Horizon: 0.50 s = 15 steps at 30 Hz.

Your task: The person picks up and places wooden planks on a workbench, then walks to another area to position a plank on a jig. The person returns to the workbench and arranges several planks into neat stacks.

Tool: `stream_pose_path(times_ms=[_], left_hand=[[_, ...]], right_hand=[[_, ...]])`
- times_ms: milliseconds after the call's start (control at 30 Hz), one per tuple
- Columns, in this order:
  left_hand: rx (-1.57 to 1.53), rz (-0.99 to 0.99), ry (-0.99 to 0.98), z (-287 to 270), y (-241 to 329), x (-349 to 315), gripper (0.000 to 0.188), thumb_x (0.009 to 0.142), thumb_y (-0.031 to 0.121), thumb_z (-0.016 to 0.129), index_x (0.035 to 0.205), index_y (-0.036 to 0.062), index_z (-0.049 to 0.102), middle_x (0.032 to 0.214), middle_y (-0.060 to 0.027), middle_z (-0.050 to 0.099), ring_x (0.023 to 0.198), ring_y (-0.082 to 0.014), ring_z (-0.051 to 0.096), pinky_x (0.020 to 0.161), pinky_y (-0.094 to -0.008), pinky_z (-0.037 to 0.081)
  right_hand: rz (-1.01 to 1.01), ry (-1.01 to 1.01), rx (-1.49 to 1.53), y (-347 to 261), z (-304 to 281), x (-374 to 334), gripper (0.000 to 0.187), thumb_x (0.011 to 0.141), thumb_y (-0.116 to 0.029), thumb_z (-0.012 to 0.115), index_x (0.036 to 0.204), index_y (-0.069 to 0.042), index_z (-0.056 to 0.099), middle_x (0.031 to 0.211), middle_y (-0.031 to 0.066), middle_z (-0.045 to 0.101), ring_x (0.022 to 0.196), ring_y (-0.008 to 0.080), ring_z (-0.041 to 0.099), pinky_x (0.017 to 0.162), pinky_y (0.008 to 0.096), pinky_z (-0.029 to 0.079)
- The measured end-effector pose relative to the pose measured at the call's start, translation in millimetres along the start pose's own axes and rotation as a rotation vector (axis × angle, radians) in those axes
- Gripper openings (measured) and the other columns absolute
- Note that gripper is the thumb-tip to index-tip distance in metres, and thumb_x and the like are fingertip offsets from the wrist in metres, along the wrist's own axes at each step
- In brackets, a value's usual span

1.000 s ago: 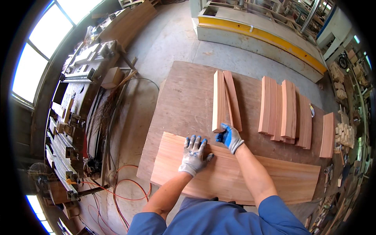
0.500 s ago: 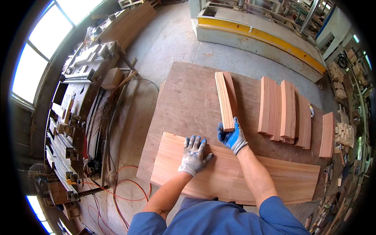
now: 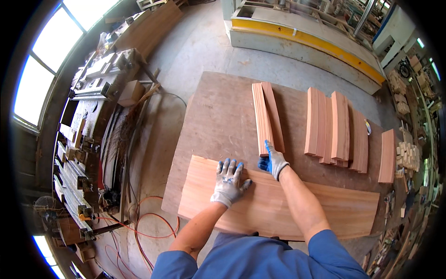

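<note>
My left hand (image 3: 228, 183), in a grey glove with blue fingertips, lies spread on a broad pale-brown wooden board (image 3: 302, 202) at the table's near edge. My right hand (image 3: 273, 163), gloved alike, grips the near end of a long wooden strip (image 3: 261, 116). The thumb rests on the strip's top and the curled fingers are low at its end. A second, redder strip (image 3: 273, 114) lies close along its right side. Whether the gripped strip's far end touches the table I cannot tell.
Several curved wooden pieces (image 3: 320, 123) stand grouped on the brown table (image 3: 218, 111) to the right, with a single piece (image 3: 387, 156) farther right. A rack with clamps (image 3: 81, 181) is at left, near orange hoses (image 3: 153, 235) on the floor. A yellow-edged machine (image 3: 306, 35) stands beyond.
My right hand has turned, bringing its thumb onto the strip's top. The strip has shifted slightly left, and more of the redder strip shows beside it. My left hand stays on the board.
</note>
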State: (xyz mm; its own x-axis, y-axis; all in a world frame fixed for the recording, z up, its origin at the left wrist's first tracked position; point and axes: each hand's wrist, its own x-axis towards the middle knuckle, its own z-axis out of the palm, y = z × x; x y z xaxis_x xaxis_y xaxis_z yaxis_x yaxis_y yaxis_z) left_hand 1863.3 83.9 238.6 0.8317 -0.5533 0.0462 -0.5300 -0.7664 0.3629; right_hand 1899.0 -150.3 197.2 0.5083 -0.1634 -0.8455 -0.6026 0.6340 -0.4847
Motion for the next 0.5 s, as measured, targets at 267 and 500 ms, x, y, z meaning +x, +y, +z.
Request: stream_pose_path(times_ms=[267, 500], left_hand=[[-0.011, -0.009, -0.009, -4, 1, -3, 0.071, 0.088, 0.048, 0.069, 0.142, 0.0044, 0.053, 0.148, -0.0239, 0.048, 0.144, -0.0436, 0.034, 0.123, -0.0578, 0.017], [-0.005, 0.007, 0.003, -3, 2, -1, 0.072, 0.087, 0.049, 0.069, 0.142, 0.0054, 0.053, 0.148, -0.0238, 0.048, 0.144, -0.0438, 0.035, 0.122, -0.0587, 0.017]], right_hand=[[-0.649, 0.515, -1.366, -19, 0, -40, 0.074, 0.079, -0.051, 0.080, 0.122, 0.006, 0.061, 0.116, 0.0269, 0.065, 0.110, 0.0368, 0.064, 0.093, 0.0484, 0.051], [-0.510, 0.599, -1.387, -36, 29, -23, 0.130, 0.063, -0.053, 0.089, 0.156, 0.006, 0.020, 0.149, 0.0251, 0.044, 0.138, 0.0376, 0.045, 0.113, 0.0442, 0.040]])
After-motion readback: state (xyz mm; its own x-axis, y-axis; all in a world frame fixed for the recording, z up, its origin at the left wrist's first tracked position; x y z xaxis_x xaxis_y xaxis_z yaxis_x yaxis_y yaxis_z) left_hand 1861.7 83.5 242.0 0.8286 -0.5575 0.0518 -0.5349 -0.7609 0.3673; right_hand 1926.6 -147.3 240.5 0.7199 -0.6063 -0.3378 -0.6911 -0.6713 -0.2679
